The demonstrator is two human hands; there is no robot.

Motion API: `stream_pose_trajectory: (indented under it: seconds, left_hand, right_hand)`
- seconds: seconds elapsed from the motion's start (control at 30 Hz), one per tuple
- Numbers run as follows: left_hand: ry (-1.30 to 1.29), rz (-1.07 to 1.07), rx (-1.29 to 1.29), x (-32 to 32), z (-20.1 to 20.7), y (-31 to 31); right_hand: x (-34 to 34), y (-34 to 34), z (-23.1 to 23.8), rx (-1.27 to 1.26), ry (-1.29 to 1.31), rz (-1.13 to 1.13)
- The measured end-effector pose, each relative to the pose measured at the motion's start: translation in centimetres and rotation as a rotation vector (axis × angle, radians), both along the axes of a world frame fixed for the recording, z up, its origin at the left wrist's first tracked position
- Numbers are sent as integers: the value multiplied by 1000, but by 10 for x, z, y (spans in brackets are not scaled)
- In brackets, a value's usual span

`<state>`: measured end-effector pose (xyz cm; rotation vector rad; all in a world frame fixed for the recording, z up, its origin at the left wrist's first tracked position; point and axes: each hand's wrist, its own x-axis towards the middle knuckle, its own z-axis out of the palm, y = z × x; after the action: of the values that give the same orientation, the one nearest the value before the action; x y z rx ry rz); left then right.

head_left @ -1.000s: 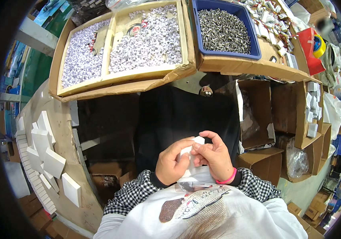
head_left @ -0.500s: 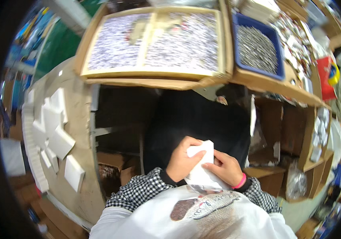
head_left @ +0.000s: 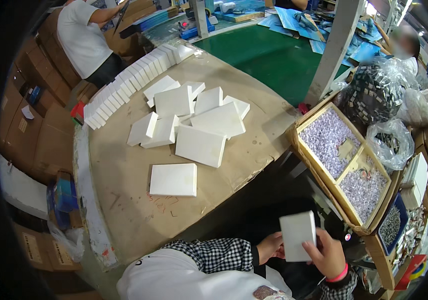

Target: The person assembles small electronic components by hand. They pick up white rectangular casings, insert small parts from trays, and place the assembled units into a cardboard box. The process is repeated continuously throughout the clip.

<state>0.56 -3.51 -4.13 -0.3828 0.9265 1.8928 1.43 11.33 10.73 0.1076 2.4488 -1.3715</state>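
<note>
A plain white flat box (head_left: 298, 237) stands nearly upright in front of me, above my lap. My right hand (head_left: 330, 254), with a pink band at its wrist, grips its right side, thumb on the face. At the box's lower left edge my left hand (head_left: 270, 248) has its fingers curled, their tips partly hidden behind the box. On the brown-covered table to my left lies a single white box (head_left: 173, 180). Beyond it is a loose pile of similar white boxes (head_left: 214, 120), and a curved row of them (head_left: 129, 82) lines the far left edge.
At right, a divided wooden tray (head_left: 335, 176) holds small clear-purplish pieces. A blue bin (head_left: 393, 227) of small metal parts sits nearer. Plastic bags (head_left: 374, 95) are behind the tray. A metal post (head_left: 336, 50) rises by the green table (head_left: 259, 60). A person in white (head_left: 81, 37) stands far left.
The view has swung left, bringing the table of white boxes into the middle. The held white box is now upright and less covered by my fingers; my left hand has shifted to its edge.
</note>
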Motion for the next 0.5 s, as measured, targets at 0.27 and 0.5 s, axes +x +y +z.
stream_pose_trajectory:
  seconds: [0.27, 0.5]
  left_hand:
    - [96, 61, -13, 3, -2, -10]
    - [-52, 70, -89, -11, -5, -5]
  right_hand:
    - [-110, -99, 36, -432, 405, 147]
    - [-82, -40, 5, -180, 426, 215]
